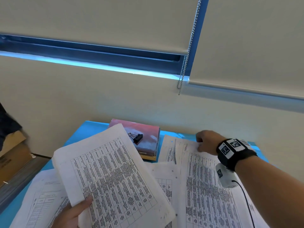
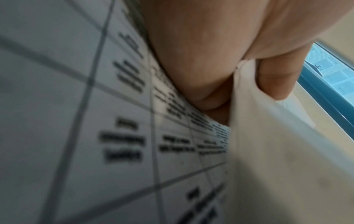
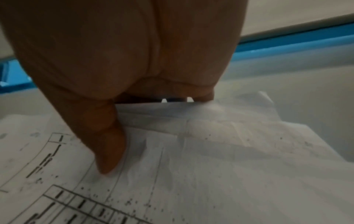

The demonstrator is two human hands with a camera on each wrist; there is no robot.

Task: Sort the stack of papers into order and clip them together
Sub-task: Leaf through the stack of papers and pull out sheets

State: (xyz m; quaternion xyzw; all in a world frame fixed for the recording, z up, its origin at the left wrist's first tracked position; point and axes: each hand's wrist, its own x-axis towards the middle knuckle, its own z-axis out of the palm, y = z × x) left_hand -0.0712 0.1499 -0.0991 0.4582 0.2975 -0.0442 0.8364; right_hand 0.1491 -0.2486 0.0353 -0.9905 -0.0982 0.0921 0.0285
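Note:
My left hand [image 1: 77, 211] holds a printed table sheet [image 1: 113, 178] lifted over the desk, thumb on top and fingers beneath [image 2: 275, 78]. My right hand [image 1: 206, 142] pinches the far top edge of another table sheet [image 1: 207, 186] that lies on the right of the blue desk [image 1: 82, 134]; the thumb [image 3: 109, 151] presses on the page while the fingers curl over its edge. More loose sheets [image 1: 41, 203] lie spread under both. A black binder clip [image 1: 137, 137] rests on a pink book [image 1: 144, 139] at the back of the desk, apart from both hands.
A wall rises just behind the desk, with a window blind and its bead chain [image 1: 184, 63] hanging above. A cardboard box [image 1: 11, 155] stands off the desk's left side. A wrist camera's cable [image 1: 246, 199] trails over the right-hand sheet.

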